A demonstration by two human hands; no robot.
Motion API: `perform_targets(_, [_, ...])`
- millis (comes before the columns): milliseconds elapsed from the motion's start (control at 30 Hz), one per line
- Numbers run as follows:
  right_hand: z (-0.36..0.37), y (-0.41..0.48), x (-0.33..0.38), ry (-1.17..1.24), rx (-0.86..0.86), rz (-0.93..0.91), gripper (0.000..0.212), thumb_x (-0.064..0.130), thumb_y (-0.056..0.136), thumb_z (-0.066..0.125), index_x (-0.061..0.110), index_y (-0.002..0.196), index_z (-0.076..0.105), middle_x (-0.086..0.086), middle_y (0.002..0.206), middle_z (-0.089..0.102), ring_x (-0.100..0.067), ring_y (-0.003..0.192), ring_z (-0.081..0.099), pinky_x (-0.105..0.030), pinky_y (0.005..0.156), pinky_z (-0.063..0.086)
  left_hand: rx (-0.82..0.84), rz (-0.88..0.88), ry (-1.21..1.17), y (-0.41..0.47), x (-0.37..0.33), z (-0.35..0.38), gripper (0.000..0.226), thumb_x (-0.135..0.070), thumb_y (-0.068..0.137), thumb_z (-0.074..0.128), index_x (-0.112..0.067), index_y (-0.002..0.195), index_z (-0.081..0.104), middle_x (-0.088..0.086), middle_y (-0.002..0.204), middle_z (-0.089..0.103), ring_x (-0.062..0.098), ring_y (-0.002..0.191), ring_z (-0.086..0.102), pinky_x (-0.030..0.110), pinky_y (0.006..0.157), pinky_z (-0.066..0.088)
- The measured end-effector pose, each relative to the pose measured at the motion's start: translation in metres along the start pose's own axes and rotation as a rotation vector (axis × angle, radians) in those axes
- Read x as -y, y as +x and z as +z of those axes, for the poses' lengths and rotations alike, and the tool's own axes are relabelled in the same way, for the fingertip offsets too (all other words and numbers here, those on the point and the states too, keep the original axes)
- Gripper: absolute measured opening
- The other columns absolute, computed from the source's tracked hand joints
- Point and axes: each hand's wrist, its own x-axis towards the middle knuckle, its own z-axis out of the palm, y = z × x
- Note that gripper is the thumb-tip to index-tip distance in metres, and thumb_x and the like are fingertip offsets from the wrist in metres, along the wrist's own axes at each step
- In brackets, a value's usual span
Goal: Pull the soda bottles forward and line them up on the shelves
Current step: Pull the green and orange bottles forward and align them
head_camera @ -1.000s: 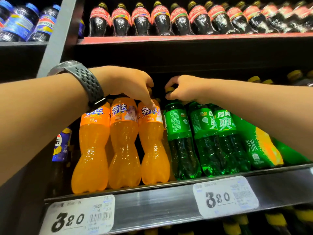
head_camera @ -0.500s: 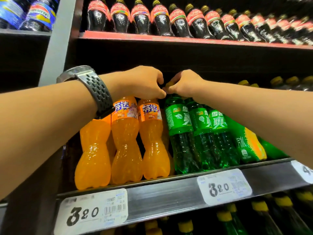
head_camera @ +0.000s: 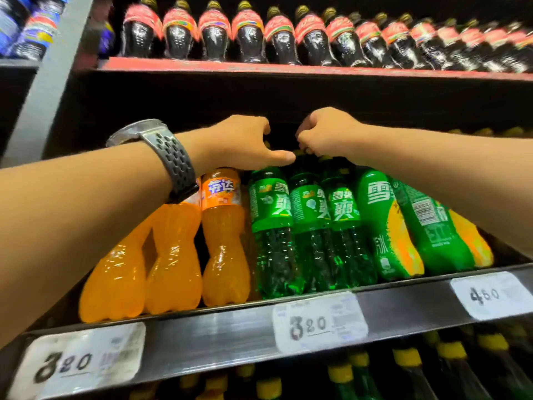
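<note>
Three orange soda bottles (head_camera: 222,241) stand at the left of the middle shelf (head_camera: 230,330), with slim green soda bottles (head_camera: 271,226) right beside them. My left hand (head_camera: 242,142), a grey watch on its wrist, covers the top of the leftmost green bottle, thumb stretched to the right. My right hand (head_camera: 326,134) curls its fingers round the yellow-capped neck of a green bottle (head_camera: 311,226) further in. The two hands almost touch. The caps under both hands are mostly hidden.
Two wider green bottles with orange patches (head_camera: 383,226) lean at the right. Dark cola bottles (head_camera: 216,33) line the red-edged shelf above. Yellow-capped bottles (head_camera: 340,373) fill the shelf below. Price tags (head_camera: 320,319) hang on the shelf lip. A grey upright post (head_camera: 49,82) stands at the left.
My left hand has moved right, off the orange bottle tops and onto the first green bottle. My right hand stays at the green bottle necks. The view has shifted right.
</note>
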Motion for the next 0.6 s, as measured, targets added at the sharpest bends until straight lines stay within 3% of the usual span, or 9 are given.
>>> perform_targets(100, [-0.008, 0.005, -0.02, -0.008, 0.022, -0.032, 0.02, 0.021, 0.081, 0.057, 0.019, 0.095, 0.071, -0.005, 0.093, 0.072, -0.022, 0.089, 0.067, -0.032, 0.079, 0.056, 0.056, -0.05, 0.099, 0.006, -0.011, 0.006, 0.095, -0.078, 0.069, 0.057, -0.008, 0.133, 0.05, 0.011, 0.132, 0.056, 0.028, 0.12, 0.053, 0.037, 0.098, 0.046])
perform_targets(233, [-0.016, 0.011, -0.043, -0.026, 0.02, -0.094, 0.02, 0.022, 0.082, 0.057, 0.022, 0.095, 0.072, -0.002, 0.093, 0.07, -0.017, 0.084, 0.063, -0.021, 0.06, 0.045, 0.106, -0.116, 0.131, 0.009, -0.013, 0.006, 0.096, -0.07, 0.061, 0.072, -0.012, 0.135, 0.049, 0.007, 0.132, 0.056, 0.025, 0.116, 0.055, 0.035, 0.095, 0.047])
perform_targets(367, [-0.018, 0.015, -0.061, -0.052, 0.057, -0.158, 0.023, 0.022, 0.086, 0.057, 0.021, 0.105, 0.07, -0.002, 0.108, 0.066, -0.015, 0.092, 0.056, -0.021, 0.071, 0.04, 0.194, -0.21, 0.017, 0.006, -0.005, -0.002, 0.097, -0.055, 0.062, 0.081, -0.021, 0.143, 0.041, 0.002, 0.132, 0.055, 0.015, 0.102, 0.053, 0.03, 0.084, 0.044])
perform_targets(500, [-0.014, 0.021, -0.069, -0.115, 0.102, -0.187, 0.027, 0.023, 0.087, 0.058, 0.019, 0.112, 0.067, -0.004, 0.115, 0.064, -0.022, 0.106, 0.058, -0.024, 0.075, 0.042, 0.245, -0.283, 0.028, 0.009, -0.008, -0.007, 0.094, -0.047, 0.062, 0.084, -0.025, 0.142, 0.04, 0.0, 0.131, 0.056, 0.019, 0.111, 0.057, 0.038, 0.094, 0.049])
perform_targets(600, [-0.015, 0.023, -0.069, -0.175, 0.084, -0.227, 0.032, 0.022, 0.087, 0.058, 0.013, 0.117, 0.062, -0.007, 0.119, 0.062, -0.026, 0.109, 0.057, -0.029, 0.086, 0.049, 0.213, -0.287, -0.022, 0.016, -0.02, -0.006, 0.086, -0.047, 0.069, 0.079, -0.023, 0.142, 0.041, 0.0, 0.133, 0.055, 0.019, 0.115, 0.055, 0.035, 0.098, 0.046])
